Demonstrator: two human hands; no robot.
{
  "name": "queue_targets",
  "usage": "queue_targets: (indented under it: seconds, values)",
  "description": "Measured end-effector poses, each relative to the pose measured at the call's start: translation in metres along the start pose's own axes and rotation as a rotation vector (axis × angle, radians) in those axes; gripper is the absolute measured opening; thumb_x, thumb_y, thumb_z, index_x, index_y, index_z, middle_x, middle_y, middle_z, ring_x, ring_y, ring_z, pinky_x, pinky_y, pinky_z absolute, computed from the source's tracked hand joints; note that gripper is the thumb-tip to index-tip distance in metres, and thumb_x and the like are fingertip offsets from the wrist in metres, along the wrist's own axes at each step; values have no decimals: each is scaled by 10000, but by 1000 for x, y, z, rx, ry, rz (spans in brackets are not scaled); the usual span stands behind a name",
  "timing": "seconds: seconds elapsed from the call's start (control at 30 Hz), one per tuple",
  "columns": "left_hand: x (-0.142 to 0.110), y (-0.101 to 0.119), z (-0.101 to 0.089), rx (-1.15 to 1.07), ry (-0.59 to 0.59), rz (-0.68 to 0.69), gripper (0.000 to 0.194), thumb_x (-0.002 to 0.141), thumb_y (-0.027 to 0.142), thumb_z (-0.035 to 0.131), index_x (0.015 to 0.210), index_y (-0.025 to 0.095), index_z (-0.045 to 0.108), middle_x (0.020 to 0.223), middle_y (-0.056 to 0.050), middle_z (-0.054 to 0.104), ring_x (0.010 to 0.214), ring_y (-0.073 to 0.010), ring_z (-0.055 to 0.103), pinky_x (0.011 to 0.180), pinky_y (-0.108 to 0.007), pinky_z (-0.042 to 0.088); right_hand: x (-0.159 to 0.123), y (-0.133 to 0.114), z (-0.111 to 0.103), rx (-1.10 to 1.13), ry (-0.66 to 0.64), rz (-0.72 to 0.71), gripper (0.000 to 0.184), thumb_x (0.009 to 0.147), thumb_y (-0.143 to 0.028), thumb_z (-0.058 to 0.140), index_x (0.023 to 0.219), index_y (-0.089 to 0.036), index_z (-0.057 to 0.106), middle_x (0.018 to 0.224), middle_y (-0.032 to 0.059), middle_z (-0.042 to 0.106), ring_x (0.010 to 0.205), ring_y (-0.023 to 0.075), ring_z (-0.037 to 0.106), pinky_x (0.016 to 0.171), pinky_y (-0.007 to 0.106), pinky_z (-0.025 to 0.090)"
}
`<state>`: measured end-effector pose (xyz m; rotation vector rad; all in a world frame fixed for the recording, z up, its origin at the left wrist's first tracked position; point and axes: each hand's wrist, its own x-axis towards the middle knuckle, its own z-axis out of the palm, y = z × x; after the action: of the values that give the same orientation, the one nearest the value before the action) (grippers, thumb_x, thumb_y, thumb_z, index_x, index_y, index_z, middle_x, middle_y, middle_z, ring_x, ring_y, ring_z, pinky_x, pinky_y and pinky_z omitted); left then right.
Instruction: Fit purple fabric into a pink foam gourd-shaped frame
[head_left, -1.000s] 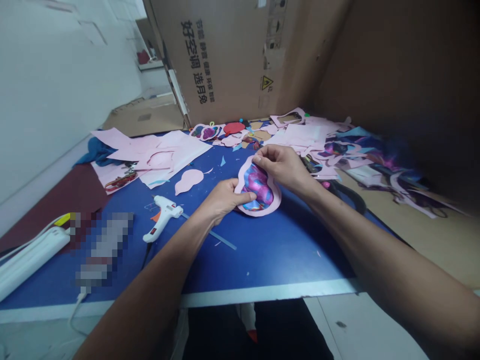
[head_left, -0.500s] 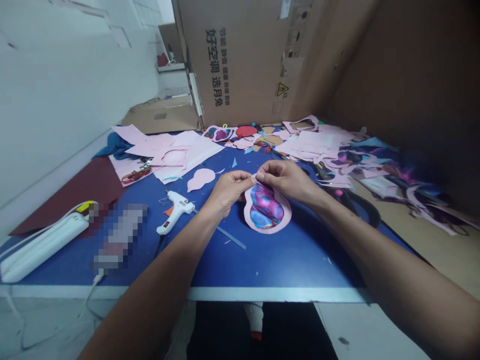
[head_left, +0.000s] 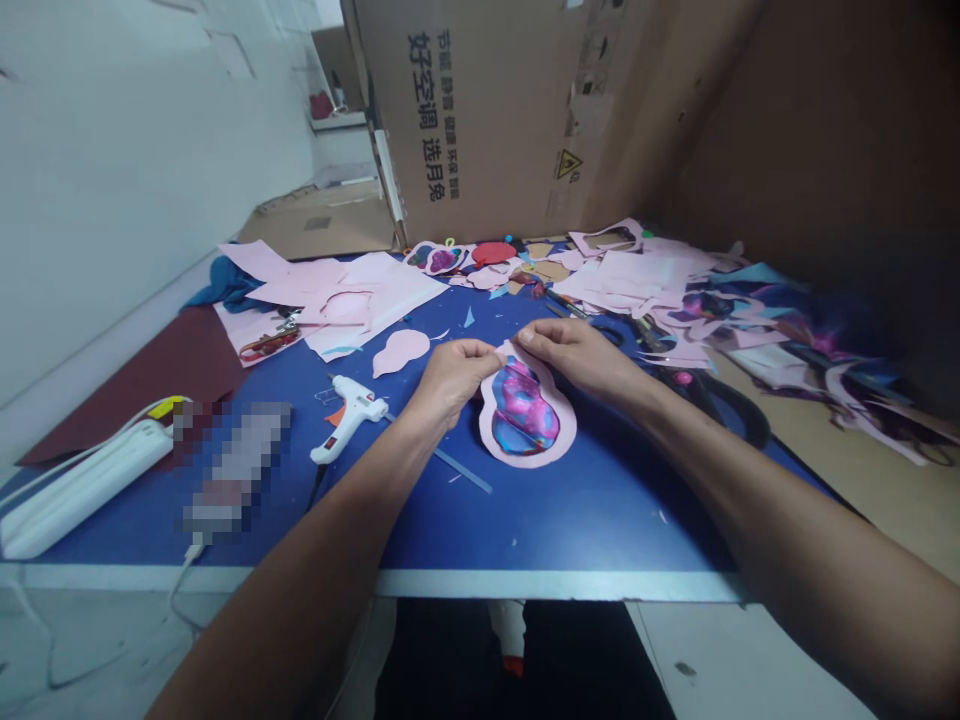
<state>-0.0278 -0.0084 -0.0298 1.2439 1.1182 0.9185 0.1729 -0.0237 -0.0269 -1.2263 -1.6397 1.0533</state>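
A gourd-shaped cutout [head_left: 525, 408] with a pink paper border and a shiny pink, purple and blue print lies on the blue table top [head_left: 600, 510]. My left hand [head_left: 454, 380] and my right hand [head_left: 574, 357] both meet at its narrow top end, fingertips on the pink edge. Just beyond my left hand lies a plain pink gourd cutout [head_left: 400, 352]. A white hot glue gun [head_left: 349, 420] rests on its side to the left of my left forearm, with a thin translucent glue stick [head_left: 457, 466] near its tip.
Pink paper scraps [head_left: 375, 298] and printed offcuts [head_left: 720, 310] are heaped along the back of the table. Black-handled scissors [head_left: 739, 412] lie at the right. A white power strip [head_left: 75, 497] and a blurred object [head_left: 234, 465] sit at the left. A cardboard box [head_left: 480, 120] stands behind.
Both hands have gathered at the cutout's narrow end, and the cutout now lies more upright than a second ago. The camera view has turned slightly and levelled.
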Motion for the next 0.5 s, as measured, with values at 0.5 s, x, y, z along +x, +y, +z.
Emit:
queue_targets:
  seconds: [0.5]
  values:
    - [-1, 5, -1, -83, 8, -29, 138, 778, 237, 812, 722, 175, 702, 653, 19, 628, 550, -103, 536, 560, -251, 451, 2, 0, 2, 0, 5, 73, 443, 796, -606, 853, 841, -181, 739, 722, 18, 686, 622, 150, 547, 581, 293, 413]
